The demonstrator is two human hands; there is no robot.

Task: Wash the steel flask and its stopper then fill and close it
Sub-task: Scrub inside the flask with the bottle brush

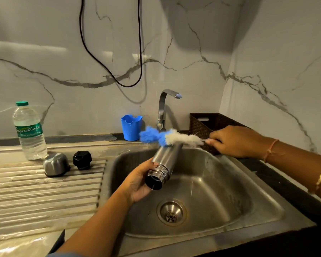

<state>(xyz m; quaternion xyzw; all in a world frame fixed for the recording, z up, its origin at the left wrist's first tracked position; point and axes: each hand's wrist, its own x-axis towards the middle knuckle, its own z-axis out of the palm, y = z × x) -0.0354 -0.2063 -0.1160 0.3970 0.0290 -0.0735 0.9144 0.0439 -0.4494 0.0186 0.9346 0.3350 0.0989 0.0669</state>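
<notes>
Gripping the steel flask (163, 160) over the sink (230, 182), the left hand (139, 184) tilted it; the right hand (232, 141) pinched a bottle brush (174, 139) laid across its base.

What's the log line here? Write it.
left hand: holds flask over sink | right hand: holds brush at flask base | stopper: on drainboard

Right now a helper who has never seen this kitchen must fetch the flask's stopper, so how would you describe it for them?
Look at the ribbed draining board left of the sink basin. Beside the water bottle, two small things sit side by side. The stopper is the black one on the right, nearer the basin; its neighbour is a shiny steel cup.
</notes>
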